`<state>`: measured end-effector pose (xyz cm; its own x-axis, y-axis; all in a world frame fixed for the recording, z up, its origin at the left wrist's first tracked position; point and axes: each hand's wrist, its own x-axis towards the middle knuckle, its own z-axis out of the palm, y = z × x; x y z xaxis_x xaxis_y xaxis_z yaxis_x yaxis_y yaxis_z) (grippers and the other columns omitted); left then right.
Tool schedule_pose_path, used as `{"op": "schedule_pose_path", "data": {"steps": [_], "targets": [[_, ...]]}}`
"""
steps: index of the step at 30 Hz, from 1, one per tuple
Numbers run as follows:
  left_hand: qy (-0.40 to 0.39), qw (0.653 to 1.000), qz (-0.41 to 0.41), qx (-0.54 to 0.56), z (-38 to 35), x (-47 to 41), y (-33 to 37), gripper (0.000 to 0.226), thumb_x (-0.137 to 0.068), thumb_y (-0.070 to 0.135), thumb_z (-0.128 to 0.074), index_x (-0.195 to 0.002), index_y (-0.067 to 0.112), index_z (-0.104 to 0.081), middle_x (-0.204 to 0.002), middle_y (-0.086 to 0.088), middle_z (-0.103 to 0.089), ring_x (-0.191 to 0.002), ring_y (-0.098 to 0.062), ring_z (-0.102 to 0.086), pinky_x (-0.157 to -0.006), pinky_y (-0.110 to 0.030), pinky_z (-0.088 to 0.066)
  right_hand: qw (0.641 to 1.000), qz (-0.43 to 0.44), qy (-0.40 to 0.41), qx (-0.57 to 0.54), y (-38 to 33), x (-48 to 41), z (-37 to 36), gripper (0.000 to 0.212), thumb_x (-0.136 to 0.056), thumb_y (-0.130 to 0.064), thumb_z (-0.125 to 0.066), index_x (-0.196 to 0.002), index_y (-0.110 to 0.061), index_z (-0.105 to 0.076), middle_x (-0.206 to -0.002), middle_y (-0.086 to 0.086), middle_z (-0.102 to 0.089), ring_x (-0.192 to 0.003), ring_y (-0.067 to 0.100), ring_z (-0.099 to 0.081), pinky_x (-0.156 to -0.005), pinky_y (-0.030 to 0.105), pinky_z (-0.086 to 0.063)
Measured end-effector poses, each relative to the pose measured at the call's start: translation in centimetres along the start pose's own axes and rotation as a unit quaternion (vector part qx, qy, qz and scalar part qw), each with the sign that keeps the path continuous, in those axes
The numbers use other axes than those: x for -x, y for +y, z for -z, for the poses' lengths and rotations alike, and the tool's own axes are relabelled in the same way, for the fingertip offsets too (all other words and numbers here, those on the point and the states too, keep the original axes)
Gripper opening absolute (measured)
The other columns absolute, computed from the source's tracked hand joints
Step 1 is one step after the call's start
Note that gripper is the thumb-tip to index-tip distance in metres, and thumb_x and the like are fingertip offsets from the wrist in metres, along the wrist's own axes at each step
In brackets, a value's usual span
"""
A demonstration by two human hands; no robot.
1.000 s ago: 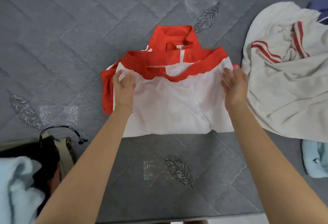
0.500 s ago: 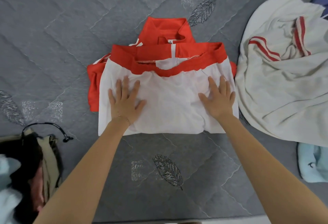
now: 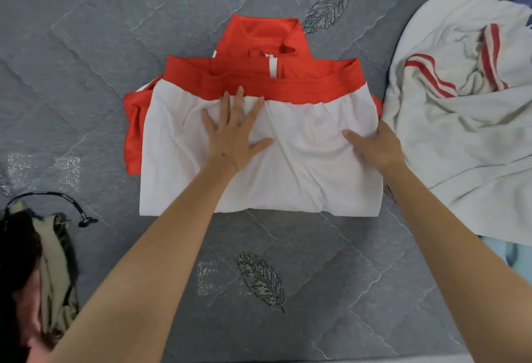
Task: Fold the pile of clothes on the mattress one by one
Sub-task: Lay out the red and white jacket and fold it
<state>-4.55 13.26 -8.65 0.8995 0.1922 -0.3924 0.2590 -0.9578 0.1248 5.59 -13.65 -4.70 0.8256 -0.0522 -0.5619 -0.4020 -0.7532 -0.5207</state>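
Grey mattress (image 3: 115, 46) holds folded red-and-white top (image 3: 302, 178): left hand (image 3: 233, 135) pressing flat, right hand (image 3: 377, 147) gripping its edge.

Red/white garment (image 3: 293, 161) folded flat mid-mattress (image 3: 115, 31), collar far side; unfolded cream one w/ red stripes (image 3: 460, 138) at right.

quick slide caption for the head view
Left hand flat on a folded red and white jacket, right hand gripping its edge, on a grey mattress.
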Motion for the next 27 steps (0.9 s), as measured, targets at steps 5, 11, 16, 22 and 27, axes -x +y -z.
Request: {"op": "schedule_pose_path", "data": {"steps": [5, 11, 16, 22, 27], "targets": [[0.039, 0.997, 0.037, 0.061, 1.5, 0.1, 1.5, 0.071, -0.093, 0.061, -0.036, -0.152, 0.037, -0.003, -0.161, -0.01, 0.007, -0.147, -0.034, 0.004, -0.111, -0.064, -0.006, 0.992, -0.009, -0.037, -0.118, -1.0, -0.1, -0.3, 0.075, -0.076, -0.041, -0.079, -0.137, -0.013, -0.047, -0.132, 0.001, -0.058, -0.12, 0.019, -0.056, -0.103, 0.036, -0.045], [0.039, 0.985, -0.161, 0.041, -0.4, 6.2, 4.8, 0.066, -0.095, 0.058, -0.026, -0.153, 0.029, -0.012, -0.161, -0.007, -0.005, -0.148, -0.029, -0.003, -0.115, -0.054, 0.003, 0.957, -0.056, -0.091, -0.271, -2.1, 1.3, -0.2, 0.052, -0.086, -0.032, -0.07, -0.134, -0.018, -0.054, -0.121, -0.004, -0.066, -0.11, 0.015, -0.062, -0.093, 0.031, -0.05], [-0.046, 0.99, -0.133, 0.001, -2.1, 6.4, 4.3, 0.072, -0.095, 0.059, -0.031, -0.152, 0.031, 0.004, -0.16, -0.001, 0.017, -0.147, -0.023, 0.013, -0.114, -0.055, 0.006, 0.971, -0.036, -0.059, -0.23, -3.1, 2.6, -0.2, 0.048, -0.084, -0.035, -0.071, -0.128, -0.019, -0.06, -0.114, -0.006, -0.068, -0.102, 0.013, -0.065, -0.09, 0.032, -0.053], [0.056, 0.877, -0.004, 0.477, 2.7, 8.8, 3.5, 0.045, -0.097, 0.039, -0.051, -0.14, 0.028, -0.044, -0.144, 0.003, -0.043, -0.131, -0.014, -0.04, -0.108, -0.032, -0.033, 0.96, 0.017, -0.084, -0.265, -7.1, 6.1, -1.0, 0.018, -0.088, -0.024, -0.068, -0.106, -0.024, -0.067, -0.101, -0.005, -0.074, -0.093, 0.014, -0.07, -0.085, 0.032, -0.057], [-0.006, 0.67, 0.096, 0.736, 8.0, 10.6, -0.3, 0.04, -0.086, 0.053, -0.051, -0.12, 0.032, -0.057, -0.107, 0.007, -0.062, -0.094, -0.01, -0.065, -0.077, -0.025, -0.055, 0.948, 0.069, -0.095, -0.295, -13.2, 10.2, -5.8, 0.018, -0.09, -0.007, -0.06, -0.106, -0.014, -0.064, -0.104, 0.007, -0.071, -0.094, 0.02, -0.068, -0.086, 0.035, -0.056]]}}
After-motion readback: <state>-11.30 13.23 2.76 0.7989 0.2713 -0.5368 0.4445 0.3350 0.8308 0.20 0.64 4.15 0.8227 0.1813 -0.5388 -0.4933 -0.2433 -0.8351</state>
